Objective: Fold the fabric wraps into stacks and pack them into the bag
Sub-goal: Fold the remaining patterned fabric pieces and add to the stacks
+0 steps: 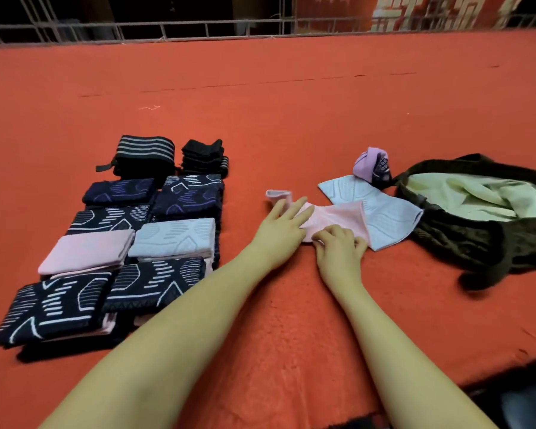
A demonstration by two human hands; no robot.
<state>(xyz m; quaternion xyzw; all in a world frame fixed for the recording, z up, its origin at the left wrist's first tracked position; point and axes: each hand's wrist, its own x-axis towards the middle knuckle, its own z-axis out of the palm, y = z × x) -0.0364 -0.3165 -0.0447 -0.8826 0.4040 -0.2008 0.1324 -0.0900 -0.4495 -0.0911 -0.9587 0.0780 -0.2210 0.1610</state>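
On the red tabletop [291,119], folded stacks [115,239] lie left while left hand [280,229] presses flat and right hand [341,246] pinches a pink wrap [334,219]; blue wrap [384,212], rolled purple wrap [372,164] and bag [464,243] await, nothing packed.

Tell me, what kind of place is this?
Probably a textile packing workbench: a wide red felt-covered table, rows of folded wrap stacks, an open dark bag and wire racks behind.
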